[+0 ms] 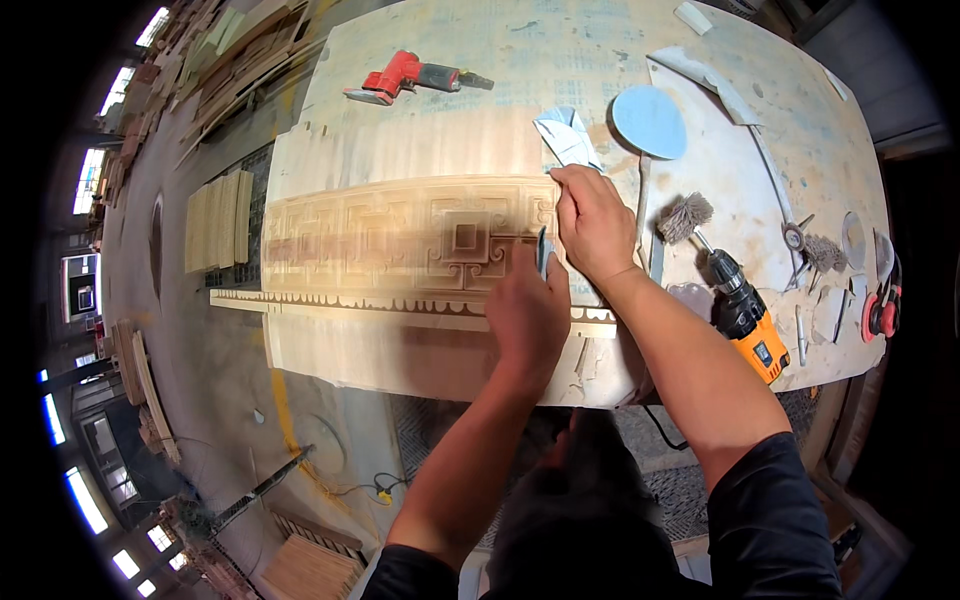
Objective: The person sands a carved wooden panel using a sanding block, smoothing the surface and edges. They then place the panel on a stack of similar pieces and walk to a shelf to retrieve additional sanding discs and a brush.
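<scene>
A carved wooden panel [375, 240] with square scroll relief lies across the worktable [465, 360]. My left hand [529, 315], slightly blurred, is over its right part and pinches a folded piece of sandpaper [544, 251]. My right hand [596, 221] grips the panel's right end, fingers curled at the top corner. Just beyond those fingers lies another folded sheet of abrasive paper [564, 135], its near end partly behind the hand. Along the panel's near side runs a scalloped wooden strip [360, 301], partly covered by my left hand.
A red air sander [401, 76] lies at the far side. To the right are a blue sanding disc [649, 121], a bristle brush [686, 217] in an orange-and-black drill [750, 322], and a red round sander [881, 311]. Stacked boards [219, 221] stand left of the table.
</scene>
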The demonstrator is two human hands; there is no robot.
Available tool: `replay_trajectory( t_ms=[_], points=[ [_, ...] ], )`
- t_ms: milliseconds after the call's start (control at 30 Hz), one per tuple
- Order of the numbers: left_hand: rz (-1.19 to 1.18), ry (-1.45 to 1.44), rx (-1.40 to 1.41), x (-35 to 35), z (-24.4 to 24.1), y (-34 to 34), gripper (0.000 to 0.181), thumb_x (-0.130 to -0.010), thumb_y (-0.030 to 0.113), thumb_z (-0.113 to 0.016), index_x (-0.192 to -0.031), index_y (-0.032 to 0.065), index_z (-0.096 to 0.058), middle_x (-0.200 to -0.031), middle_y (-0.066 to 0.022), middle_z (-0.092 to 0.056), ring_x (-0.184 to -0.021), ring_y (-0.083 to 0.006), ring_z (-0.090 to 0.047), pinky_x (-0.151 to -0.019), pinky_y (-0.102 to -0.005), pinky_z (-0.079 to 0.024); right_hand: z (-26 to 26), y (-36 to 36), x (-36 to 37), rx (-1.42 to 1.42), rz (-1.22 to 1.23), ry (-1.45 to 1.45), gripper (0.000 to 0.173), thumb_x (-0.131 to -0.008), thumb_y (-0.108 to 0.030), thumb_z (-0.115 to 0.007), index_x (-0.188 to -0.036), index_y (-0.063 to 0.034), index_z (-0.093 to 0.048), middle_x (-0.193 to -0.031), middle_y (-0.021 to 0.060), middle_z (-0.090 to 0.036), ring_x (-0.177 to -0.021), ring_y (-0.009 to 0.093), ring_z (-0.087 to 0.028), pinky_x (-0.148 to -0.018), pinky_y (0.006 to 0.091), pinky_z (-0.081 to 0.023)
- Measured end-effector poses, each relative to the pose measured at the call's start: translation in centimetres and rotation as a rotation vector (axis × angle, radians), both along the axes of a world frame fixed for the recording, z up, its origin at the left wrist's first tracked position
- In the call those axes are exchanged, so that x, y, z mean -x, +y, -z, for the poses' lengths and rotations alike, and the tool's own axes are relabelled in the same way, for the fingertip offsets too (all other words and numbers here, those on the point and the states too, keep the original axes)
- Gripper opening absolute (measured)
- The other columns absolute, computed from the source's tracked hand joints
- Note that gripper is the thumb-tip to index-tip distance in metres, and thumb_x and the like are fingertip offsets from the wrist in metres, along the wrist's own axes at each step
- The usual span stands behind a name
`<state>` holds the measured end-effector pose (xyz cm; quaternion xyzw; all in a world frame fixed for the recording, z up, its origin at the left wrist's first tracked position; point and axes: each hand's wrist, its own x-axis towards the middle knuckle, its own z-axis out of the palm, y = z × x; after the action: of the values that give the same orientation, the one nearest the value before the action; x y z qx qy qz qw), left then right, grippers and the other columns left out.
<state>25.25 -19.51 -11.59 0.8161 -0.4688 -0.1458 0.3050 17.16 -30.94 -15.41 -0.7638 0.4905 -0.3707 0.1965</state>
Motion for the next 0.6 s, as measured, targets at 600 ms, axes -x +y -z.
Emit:
replay_trajectory(
  t_ms=[600],
  points=[
    [-0.082, -0.053, -0.061, 1.6, 0.0, -0.5, 0.018, -0.105, 0.024, -0.068, -0.109, 0.007, -0.064, -0.09, -0.0234, -0.074, -0.086, -0.0505, -0.072, -0.074, -0.0616, -0.054, 0.2, -0.3, 0.4, 0.023, -0.043, -0.106, 0.022, -0.103, -0.007, -0.064, -0.124, -0.0121, -0.071, -0.12, 0.007, -0.075, -0.104, 0.033, -0.073, -0.081, 0.0442, -0.061]
  ],
)
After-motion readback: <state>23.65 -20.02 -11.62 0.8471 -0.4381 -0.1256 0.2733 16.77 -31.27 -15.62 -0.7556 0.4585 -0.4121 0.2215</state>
